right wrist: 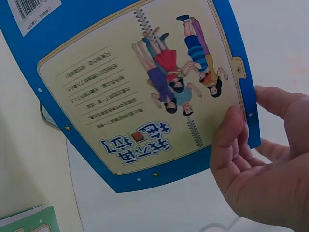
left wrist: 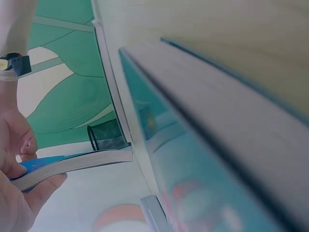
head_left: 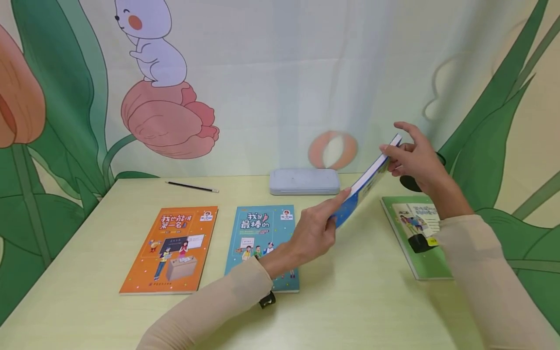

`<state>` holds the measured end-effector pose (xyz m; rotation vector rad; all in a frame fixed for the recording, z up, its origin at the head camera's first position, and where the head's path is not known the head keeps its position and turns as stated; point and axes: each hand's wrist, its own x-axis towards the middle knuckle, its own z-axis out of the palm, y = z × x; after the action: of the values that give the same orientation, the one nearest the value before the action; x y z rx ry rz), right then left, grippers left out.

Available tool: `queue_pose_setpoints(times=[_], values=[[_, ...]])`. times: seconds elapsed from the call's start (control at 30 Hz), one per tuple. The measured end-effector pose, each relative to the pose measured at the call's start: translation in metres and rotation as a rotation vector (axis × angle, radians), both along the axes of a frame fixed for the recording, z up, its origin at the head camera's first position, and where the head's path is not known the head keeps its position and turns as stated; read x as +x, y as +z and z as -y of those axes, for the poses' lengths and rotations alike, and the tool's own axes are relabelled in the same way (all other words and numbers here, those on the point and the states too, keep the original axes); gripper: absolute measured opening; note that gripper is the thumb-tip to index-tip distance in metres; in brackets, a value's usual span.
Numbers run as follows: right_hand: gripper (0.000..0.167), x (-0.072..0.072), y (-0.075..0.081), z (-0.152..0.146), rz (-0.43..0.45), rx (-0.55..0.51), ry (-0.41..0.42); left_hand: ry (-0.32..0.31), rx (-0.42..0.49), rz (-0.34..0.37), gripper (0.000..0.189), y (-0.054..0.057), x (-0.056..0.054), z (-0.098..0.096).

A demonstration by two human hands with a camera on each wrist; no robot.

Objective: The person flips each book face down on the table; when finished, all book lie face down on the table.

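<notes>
A blue book [head_left: 367, 182] is held tilted in the air above the table, one hand at each end. My left hand [head_left: 339, 209] pinches its lower near corner, thumb on top. My right hand [head_left: 391, 146] holds the raised far corner. The right wrist view shows the book's back cover [right wrist: 145, 92], with a barcode and drawn children, and my right hand's thumb [right wrist: 227, 140] lies on it. In the left wrist view my left hand [left wrist: 19, 183] grips the book's page edge [left wrist: 72, 163].
On the pale table [head_left: 341, 311] lie an orange book [head_left: 170, 250], a teal book [head_left: 262, 243] and a green book [head_left: 415, 233]. A pencil [head_left: 192, 186] and a grey case [head_left: 304, 181] lie by the back wall. A black mesh cup [left wrist: 106, 135] stands at the back right.
</notes>
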<state>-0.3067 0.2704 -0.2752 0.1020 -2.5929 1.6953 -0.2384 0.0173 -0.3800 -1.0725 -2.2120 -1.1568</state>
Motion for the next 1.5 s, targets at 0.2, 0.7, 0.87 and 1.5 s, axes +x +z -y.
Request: queue_pose_setpoints(times=[0.2,0.7,0.87,1.5], values=[[0.073,0.003,-0.003,-0.004,-0.086,-0.180,-0.039,0.002,0.087,0.047,0.069,0.003,-0.001,0.003],[0.072,-0.003,-0.047,-0.014,-0.012,-0.123,-0.199,-0.065,0.314,0.291,0.066,0.020,0.008,0.007],[0.077,-0.004,-0.060,-0.016,0.040,-0.229,-0.137,-0.068,0.373,0.376,0.067,0.026,0.008,0.008],[0.068,-0.006,-0.085,-0.007,0.127,-0.674,0.093,-0.087,0.442,0.542,0.069,0.029,0.008,0.011]])
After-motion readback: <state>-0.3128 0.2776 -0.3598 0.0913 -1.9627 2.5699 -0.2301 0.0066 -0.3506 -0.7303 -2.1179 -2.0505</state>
